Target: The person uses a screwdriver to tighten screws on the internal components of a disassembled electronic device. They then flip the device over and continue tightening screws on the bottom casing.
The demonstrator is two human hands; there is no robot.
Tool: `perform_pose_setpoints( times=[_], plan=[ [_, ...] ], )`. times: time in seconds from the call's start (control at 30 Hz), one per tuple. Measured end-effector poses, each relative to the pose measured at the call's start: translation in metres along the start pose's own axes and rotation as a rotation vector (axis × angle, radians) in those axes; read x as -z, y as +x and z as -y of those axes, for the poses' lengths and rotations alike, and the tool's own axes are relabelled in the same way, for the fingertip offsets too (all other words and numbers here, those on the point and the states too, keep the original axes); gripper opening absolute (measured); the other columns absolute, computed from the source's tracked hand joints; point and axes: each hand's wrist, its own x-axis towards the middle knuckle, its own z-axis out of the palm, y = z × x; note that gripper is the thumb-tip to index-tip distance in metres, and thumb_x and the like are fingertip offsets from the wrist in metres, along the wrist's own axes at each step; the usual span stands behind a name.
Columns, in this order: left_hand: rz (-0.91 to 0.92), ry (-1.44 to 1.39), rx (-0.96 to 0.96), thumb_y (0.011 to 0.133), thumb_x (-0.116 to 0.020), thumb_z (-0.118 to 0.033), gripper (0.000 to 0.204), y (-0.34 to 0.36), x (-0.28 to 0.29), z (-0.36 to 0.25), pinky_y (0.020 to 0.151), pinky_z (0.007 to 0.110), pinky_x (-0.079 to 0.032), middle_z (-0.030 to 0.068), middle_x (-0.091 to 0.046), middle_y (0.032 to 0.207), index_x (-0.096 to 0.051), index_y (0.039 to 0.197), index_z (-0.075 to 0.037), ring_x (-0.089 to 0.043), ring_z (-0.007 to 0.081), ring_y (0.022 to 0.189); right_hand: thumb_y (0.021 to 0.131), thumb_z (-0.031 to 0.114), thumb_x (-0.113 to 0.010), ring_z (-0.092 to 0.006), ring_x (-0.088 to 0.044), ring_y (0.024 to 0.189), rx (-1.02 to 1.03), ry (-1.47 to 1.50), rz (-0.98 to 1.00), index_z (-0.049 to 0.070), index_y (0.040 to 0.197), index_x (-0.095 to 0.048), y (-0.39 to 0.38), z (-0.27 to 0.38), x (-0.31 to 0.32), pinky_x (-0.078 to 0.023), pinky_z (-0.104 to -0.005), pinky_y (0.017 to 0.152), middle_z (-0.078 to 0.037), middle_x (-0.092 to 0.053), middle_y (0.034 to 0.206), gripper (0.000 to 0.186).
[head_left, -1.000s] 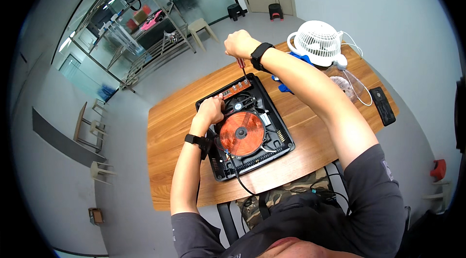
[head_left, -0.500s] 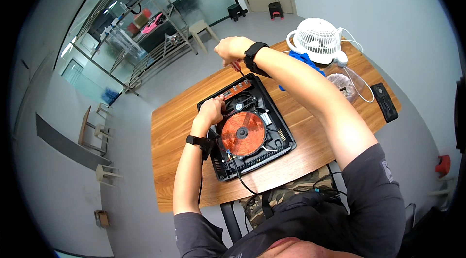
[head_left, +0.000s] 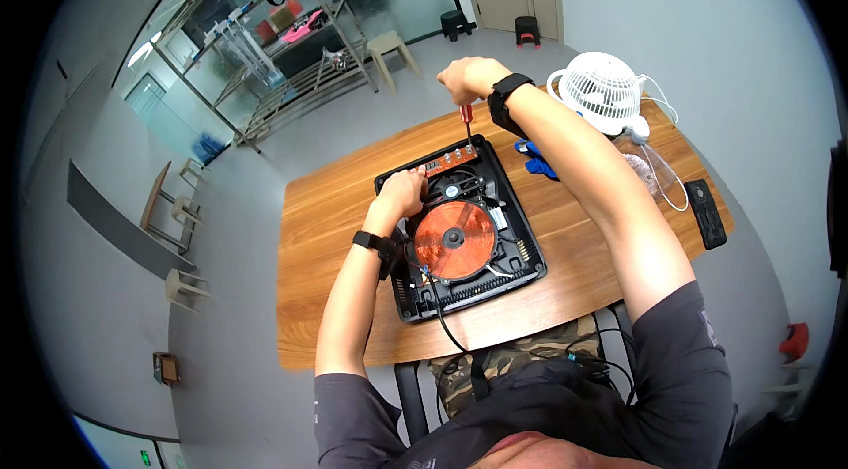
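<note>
An opened induction cooker (head_left: pixel 534 273) lies on the table in front of me, its flat copper coil (head_left: pixel 455 239) exposed inside a black housing. Along its far edge runs a narrow orange circuit board (head_left: pixel 450 159) with several round buttons. My right hand (head_left: pixel 473 80) grips a screwdriver (head_left: pixel 466 114) by its red handle, nearly upright, its shaft reaching down to the right end of that board. My left hand (head_left: pixel 404 192) is closed at the board's left end, fingertips on it and partly hidden. A black cooling fan (head_left: pixel 453 192) sits between coil and board.
On the wooden table (head_left: pixel 327 230), a white fan (head_left: pixel 603 89) stands at the far right. Near it lie a blue cloth-like item (head_left: pixel 537 160), a clear plastic bag (head_left: pixel 643 173) and a black oblong device (head_left: pixel 705 214). A dark cord (head_left: pixel 449 332) runs from the cooker toward me.
The view has shifted slightly. My right hand has turned the screwdriver from a slant to nearly upright at the board's right end. My left hand stays at the board's left end.
</note>
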Motion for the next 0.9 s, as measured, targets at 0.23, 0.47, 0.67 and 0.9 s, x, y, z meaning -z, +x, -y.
perform_pose_setpoints(
  times=[0.23, 0.47, 0.67, 0.9],
  plan=[
    [0.017, -0.029, -0.006, 0.075, -0.062, 0.001, 0.019, 0.003, 0.003, -0.004, 0.082, 0.045, -0.057, 0.0161, -0.074, 0.087, -0.076, 0.083, -0.008, -0.070, 0.0372, 0.091, 0.089, 0.029, -0.071, -0.0274, -0.073, 0.101, 0.052, -0.065, -0.003, 0.007, 0.107, -0.077, 0.006, -0.004, 0.000, -0.058, -0.0396, 0.086, -0.014, -0.076, 0.107, 0.029],
    [0.002, 0.013, -0.044, 0.078, -0.061, -0.001, 0.015, 0.006, 0.004, -0.003, 0.080, 0.045, -0.056, 0.0166, -0.073, 0.084, -0.074, 0.079, -0.008, -0.070, 0.0374, 0.088, 0.090, 0.028, -0.067, -0.0267, -0.073, 0.099, -0.023, -0.133, -0.026, 0.007, 0.108, -0.077, 0.014, -0.002, -0.008, -0.058, -0.0402, 0.086, -0.012, -0.076, 0.108, 0.029],
    [0.009, -0.004, 0.006, 0.076, -0.061, 0.000, 0.015, 0.006, 0.002, -0.005, 0.080, 0.044, -0.057, 0.0173, -0.072, 0.084, -0.074, 0.079, -0.007, -0.070, 0.0371, 0.087, 0.088, 0.007, -0.064, -0.0260, -0.075, 0.085, 0.027, 0.123, 0.011, -0.001, 0.101, -0.073, -0.002, -0.001, 0.000, -0.060, -0.0363, 0.067, -0.013, -0.076, 0.098, 0.018],
    [0.000, 0.005, -0.005, 0.077, -0.061, 0.000, 0.020, 0.001, 0.001, -0.005, 0.081, 0.044, -0.057, 0.0165, -0.073, 0.087, -0.074, 0.092, -0.004, -0.070, 0.0359, 0.089, 0.093, 0.022, -0.071, -0.0282, -0.075, 0.082, 0.017, 0.140, 0.052, 0.001, 0.100, -0.076, 0.000, 0.011, 0.003, -0.061, -0.0394, 0.070, -0.016, -0.076, 0.095, 0.023]
  ],
)
